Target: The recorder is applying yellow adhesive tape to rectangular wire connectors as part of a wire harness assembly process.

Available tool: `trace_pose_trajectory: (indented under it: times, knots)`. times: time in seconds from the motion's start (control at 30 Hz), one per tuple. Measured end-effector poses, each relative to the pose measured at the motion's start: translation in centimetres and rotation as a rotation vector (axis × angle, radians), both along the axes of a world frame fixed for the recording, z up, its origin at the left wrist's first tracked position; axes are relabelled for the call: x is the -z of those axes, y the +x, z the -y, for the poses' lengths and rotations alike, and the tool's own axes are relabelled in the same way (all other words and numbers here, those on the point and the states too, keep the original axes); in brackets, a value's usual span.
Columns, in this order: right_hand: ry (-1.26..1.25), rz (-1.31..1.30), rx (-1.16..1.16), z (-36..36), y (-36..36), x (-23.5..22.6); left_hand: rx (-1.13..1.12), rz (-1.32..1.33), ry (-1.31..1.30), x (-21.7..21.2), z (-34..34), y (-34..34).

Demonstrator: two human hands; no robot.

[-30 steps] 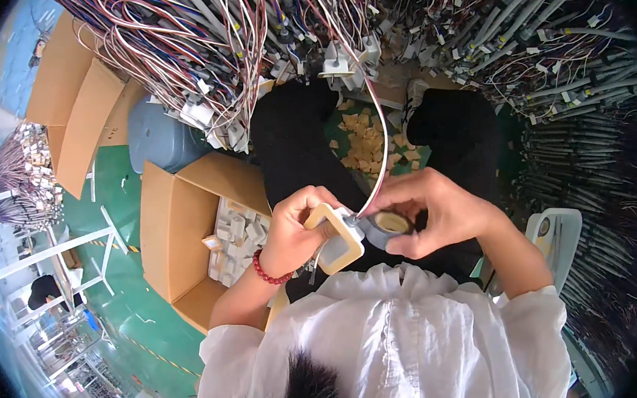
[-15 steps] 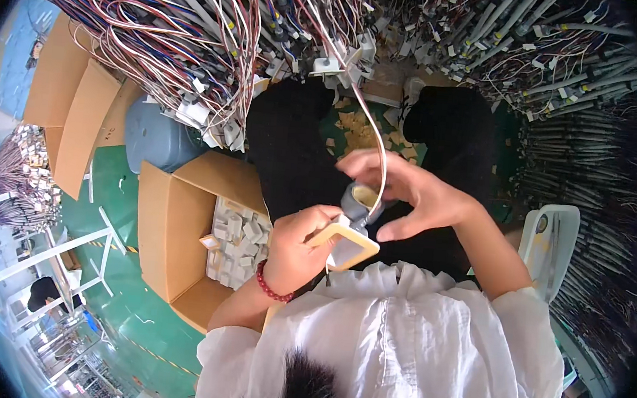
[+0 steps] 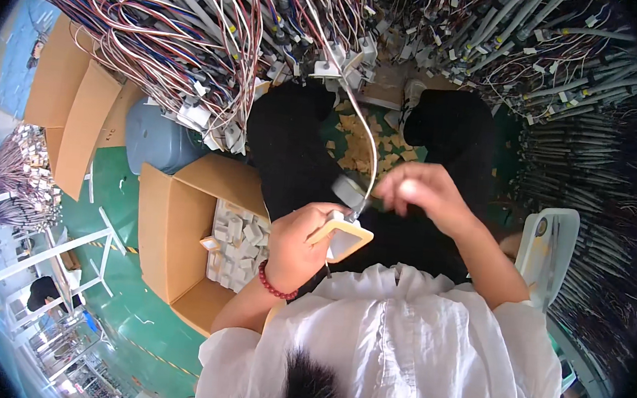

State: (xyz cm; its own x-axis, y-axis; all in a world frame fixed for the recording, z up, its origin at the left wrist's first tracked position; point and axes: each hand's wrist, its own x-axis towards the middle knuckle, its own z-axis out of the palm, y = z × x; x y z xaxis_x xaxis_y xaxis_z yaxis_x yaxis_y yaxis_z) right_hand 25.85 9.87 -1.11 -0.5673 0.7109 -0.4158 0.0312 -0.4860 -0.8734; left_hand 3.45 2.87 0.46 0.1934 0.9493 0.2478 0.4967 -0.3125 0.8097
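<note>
My left hand (image 3: 301, 244) is closed on a small white part with a pale yellow square frame (image 3: 362, 233), at the end of a white cable (image 3: 371, 147). A grey tape roll (image 3: 348, 191), smeared by motion, hangs beside the cable just above the part. My right hand (image 3: 428, 197) is close to the roll's right side, apparently not touching it. Its fingers are bent and partly blurred, so I cannot tell whether anything is between them. The cable runs up to the bundles in front of me.
On my left stands an open cardboard box (image 3: 172, 243) of small white parts (image 3: 239, 241), with a blue-grey stool (image 3: 156, 135) behind it. Cable bundles (image 3: 182, 20) hang ahead and to the right. A white plastic bin (image 3: 548, 253) is at my right. Yellowish scraps (image 3: 361, 142) litter the floor.
The tape roll has swung slightly left and tilted. My right hand has drawn back to the right and its fingers have curled. My left hand keeps its hold on the framed part.
</note>
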Motion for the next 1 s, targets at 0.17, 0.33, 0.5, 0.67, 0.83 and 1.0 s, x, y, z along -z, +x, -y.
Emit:
trace_pose_trajectory:
  times: [0.17,0.33,0.5,0.67,0.83,1.0]
  knots:
    - [0.012,-0.337,-0.267,-1.0,-1.3,0.7,0.025,0.27,-0.426,-0.6,0.6,0.3]
    - [0.032,-0.018,-0.363,-1.5,-0.6,-0.5,-0.03,0.561,-0.494,0.0,0.6,-0.5]
    - [-0.272,-0.349,-0.017,-0.4,0.5,-1.3,-0.049,0.128,-0.221,0.5,0.4,-0.3]
    - [-0.001,-0.373,-0.098,-1.1,-1.2,1.1,0.018,0.557,-0.535,0.2,0.4,1.0]
    - [0.185,-0.266,-0.271,-1.6,-1.4,1.0,-0.009,0.456,-0.512,-0.1,0.3,0.4]
    - [0.194,-0.065,-0.189,-0.9,-1.3,-0.4,0.002,0.206,-0.142,0.5,-0.4,0.4]
